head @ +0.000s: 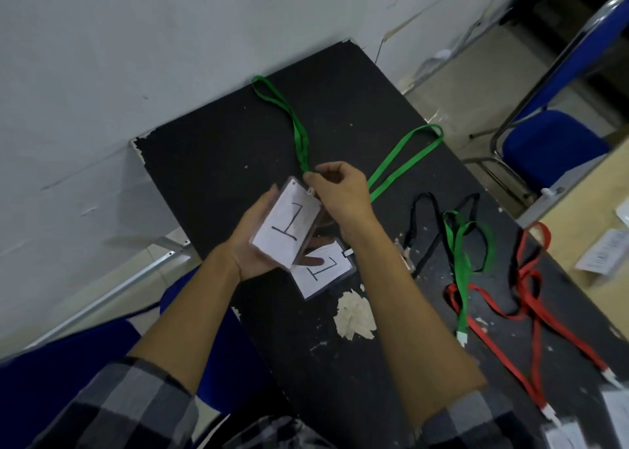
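Observation:
My left hand [253,241] holds a clear badge holder [289,224] with a white card marked "1", lifted above the black table [218,149]. At the holder's top edge, my right hand [340,193] pinches the end of a green lanyard [296,125], which trails back across the table to the far edge. Under my hands lies a second badge holder [323,271] with a marked card, clipped to another green lanyard [405,155].
To the right lie a black lanyard [418,230], a third green lanyard [459,271] and red lanyards [531,298], tangled together. A patch of torn surface [354,315] shows near me. A blue chair [551,145] and a wooden desk [578,217] stand at right.

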The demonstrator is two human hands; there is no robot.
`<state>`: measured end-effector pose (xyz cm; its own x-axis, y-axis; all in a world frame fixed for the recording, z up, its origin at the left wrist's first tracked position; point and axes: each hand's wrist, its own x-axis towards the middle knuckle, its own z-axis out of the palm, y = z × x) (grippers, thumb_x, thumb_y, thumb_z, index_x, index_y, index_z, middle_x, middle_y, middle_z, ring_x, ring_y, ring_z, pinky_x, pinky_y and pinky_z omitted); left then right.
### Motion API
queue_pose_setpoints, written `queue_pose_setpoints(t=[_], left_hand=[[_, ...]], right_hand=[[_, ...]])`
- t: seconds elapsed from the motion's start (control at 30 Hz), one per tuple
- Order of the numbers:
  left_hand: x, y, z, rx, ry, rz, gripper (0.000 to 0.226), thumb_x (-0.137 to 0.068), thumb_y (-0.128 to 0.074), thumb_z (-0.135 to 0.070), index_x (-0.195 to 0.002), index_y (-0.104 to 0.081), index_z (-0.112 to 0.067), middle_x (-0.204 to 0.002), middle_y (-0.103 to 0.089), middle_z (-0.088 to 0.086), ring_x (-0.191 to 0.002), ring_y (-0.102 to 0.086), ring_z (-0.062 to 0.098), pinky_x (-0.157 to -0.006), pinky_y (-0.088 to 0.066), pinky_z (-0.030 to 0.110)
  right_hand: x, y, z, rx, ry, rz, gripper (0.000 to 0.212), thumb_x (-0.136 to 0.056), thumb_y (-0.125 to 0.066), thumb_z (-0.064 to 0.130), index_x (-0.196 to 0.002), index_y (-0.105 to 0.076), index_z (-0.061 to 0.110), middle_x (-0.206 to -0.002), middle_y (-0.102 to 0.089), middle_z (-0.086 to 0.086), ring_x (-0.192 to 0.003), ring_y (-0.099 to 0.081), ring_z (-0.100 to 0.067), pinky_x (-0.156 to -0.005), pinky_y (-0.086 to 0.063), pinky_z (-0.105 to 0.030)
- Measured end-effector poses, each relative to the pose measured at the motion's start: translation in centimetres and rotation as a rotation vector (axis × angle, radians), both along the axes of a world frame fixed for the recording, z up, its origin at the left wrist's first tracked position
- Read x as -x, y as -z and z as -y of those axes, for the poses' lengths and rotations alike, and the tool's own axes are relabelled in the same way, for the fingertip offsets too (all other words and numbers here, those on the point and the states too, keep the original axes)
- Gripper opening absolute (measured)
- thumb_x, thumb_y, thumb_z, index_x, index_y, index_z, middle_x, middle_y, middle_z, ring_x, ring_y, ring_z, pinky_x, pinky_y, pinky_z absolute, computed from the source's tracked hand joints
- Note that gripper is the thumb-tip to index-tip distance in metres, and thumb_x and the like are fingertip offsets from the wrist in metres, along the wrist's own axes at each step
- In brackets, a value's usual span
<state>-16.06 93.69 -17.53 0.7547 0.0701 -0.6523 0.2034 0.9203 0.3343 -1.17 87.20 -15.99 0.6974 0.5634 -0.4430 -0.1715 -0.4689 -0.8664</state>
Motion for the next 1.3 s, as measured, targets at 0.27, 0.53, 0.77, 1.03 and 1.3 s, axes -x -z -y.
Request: queue_pose_setpoints(t=[0.27, 0.53, 0.77, 1.03, 1.3], left_hand=[[3.2, 0.7, 4.5, 0.098, -0.078, -0.004, 0.056, -0.096, -0.035, -0.048, -0.132, -0.060, -0.014, -0.132, -0.063, 0.020, -0.115, -0.064, 0.043, -0.098, -0.048, 0.061], [3.9, 3.1, 6.6, -0.006, -0.103, -0.157, 0.064, -0.101, -0.028, -0.058, -0.126, -0.068, -0.015, -0.128, -0.066, 0.017, -0.114, -0.062, 0.038, -0.103, -0.043, 0.053], [3.9, 3.4, 6.0, -0.081, -0.073, -0.210, 0.062, -0.102, -0.023, -0.059, -0.132, -0.059, -0.019, -0.127, -0.068, 0.014, -0.121, -0.060, 0.038, -0.098, -0.048, 0.050], [3.3, 2.9, 4.8, -0.326, -0.037, -0.236, 0.060, -0.102, -0.022, -0.061, -0.131, -0.060, -0.025, -0.130, -0.066, 0.008, -0.120, -0.062, 0.026, -0.104, -0.046, 0.046], [2.2, 1.1, 3.7, -0.537, -0.094, -0.224, 0.060, -0.101, -0.030, -0.059, -0.148, -0.045, -0.023, -0.143, -0.055, 0.005, -0.129, -0.054, 0.022, -0.106, -0.045, 0.041]], right_hand=[[2.7, 1.1, 4.5, 0.057, -0.067, 0.136, 0.024, -0.089, -0.073, 0.035, -0.107, -0.068, 0.021, -0.097, -0.068, 0.010, -0.090, -0.064, -0.004, -0.078, -0.055, -0.023], [1.5, 8.1, 8.4, 0.521, 0.021, 0.395, 0.053, -0.089, -0.071, 0.029, -0.129, -0.048, 0.004, -0.129, -0.051, -0.018, -0.119, -0.050, -0.035, -0.092, -0.047, -0.042], [1.3, 10.0, 8.2, 0.575, -0.055, 0.474, 0.049, -0.089, -0.071, 0.024, -0.130, -0.052, 0.007, -0.128, -0.053, -0.017, -0.119, -0.051, -0.036, -0.097, -0.047, -0.048], [1.3, 8.2, 8.9, 0.204, -0.011, 0.434, 0.024, -0.092, -0.070, 0.019, -0.115, -0.068, 0.012, -0.105, -0.067, -0.006, -0.084, -0.059, -0.013, -0.075, -0.049, -0.025], [1.2, 0.6, 10.3, -0.137, -0.193, 0.253, 0.024, -0.093, -0.070, 0.019, -0.115, -0.067, 0.026, -0.100, -0.071, -0.003, -0.081, -0.070, -0.010, -0.078, -0.058, -0.028]])
